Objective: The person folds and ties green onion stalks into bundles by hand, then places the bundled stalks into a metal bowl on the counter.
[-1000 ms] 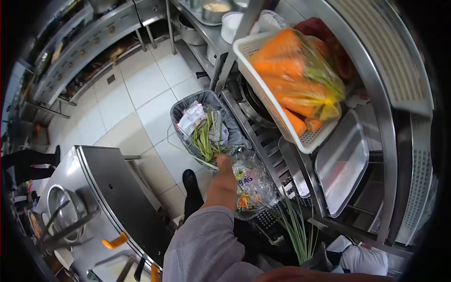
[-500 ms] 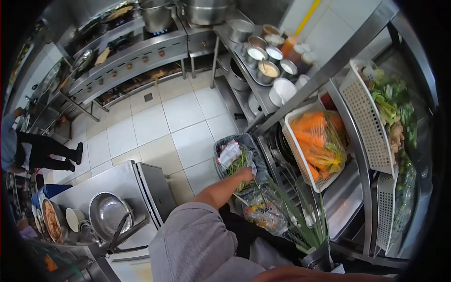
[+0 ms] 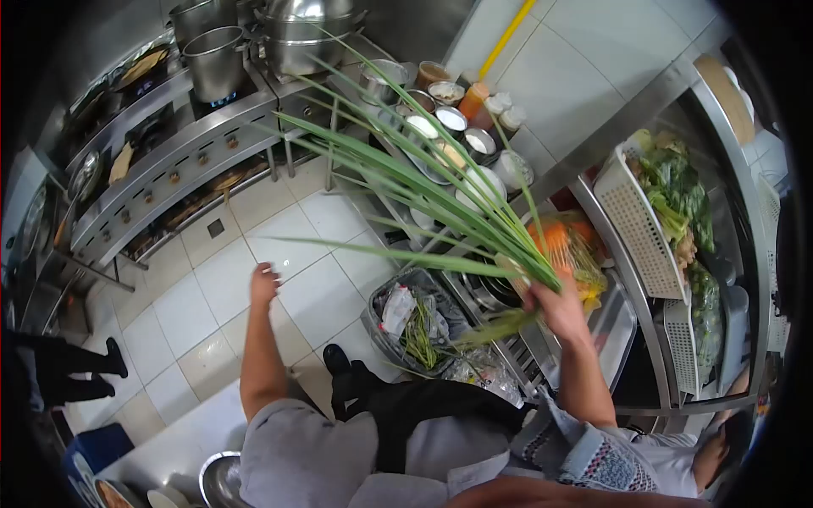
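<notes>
A bunch of long green blade-like leaves (image 3: 474, 212) is gripped at its base by my right hand (image 3: 559, 305). The leaves fan out toward the upper left, above the bin and the shelf of pots. My left hand (image 3: 265, 284) hangs over the tiled floor, loosely curled with nothing in it, just left of a leaf tip. Below the leaves stands a lined bin (image 3: 377, 330) with green stalks (image 3: 418, 334) and a white wrapper (image 3: 397, 310) inside. Behind my right hand is a bag of carrots (image 3: 580, 245), partly hidden by the leaves.
Stoves with a tall pot (image 3: 213, 68) over a lit flame line the back. Sauce containers (image 3: 451, 118) crowd a steel shelf. White baskets (image 3: 639, 229) of greens stand on the right rack. Another person's legs (image 3: 72, 368) show at left. A metal bowl (image 3: 222, 478) sits lower left.
The long leaves, earlier upright at lower right, are now lifted in my right hand. My left hand has moved left, away from the bin. My view has shifted.
</notes>
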Demonstrator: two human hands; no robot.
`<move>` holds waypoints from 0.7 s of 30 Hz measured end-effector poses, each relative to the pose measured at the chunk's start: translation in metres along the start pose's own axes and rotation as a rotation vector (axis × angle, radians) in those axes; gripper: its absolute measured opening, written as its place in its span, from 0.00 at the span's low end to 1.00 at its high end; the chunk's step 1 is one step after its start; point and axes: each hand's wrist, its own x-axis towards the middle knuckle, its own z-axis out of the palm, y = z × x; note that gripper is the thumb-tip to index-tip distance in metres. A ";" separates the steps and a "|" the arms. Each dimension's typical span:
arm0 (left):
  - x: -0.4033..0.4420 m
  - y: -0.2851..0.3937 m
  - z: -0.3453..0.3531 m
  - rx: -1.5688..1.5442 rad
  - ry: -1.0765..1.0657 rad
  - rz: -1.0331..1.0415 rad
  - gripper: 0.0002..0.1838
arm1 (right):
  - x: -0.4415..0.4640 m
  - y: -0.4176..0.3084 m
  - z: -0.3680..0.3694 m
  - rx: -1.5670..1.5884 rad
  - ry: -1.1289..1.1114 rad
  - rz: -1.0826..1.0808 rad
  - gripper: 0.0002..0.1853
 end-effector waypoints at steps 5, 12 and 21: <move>-0.035 0.077 -0.072 -0.007 0.251 0.068 0.11 | 0.151 -0.099 0.090 0.390 -0.138 -0.081 0.14; -0.109 0.219 -0.029 0.289 -0.063 0.497 0.39 | 0.259 -0.203 0.218 0.793 -0.283 -0.117 0.09; -0.061 0.264 0.013 0.407 0.443 0.630 0.23 | 0.252 -0.306 0.338 1.195 -0.741 -0.161 0.12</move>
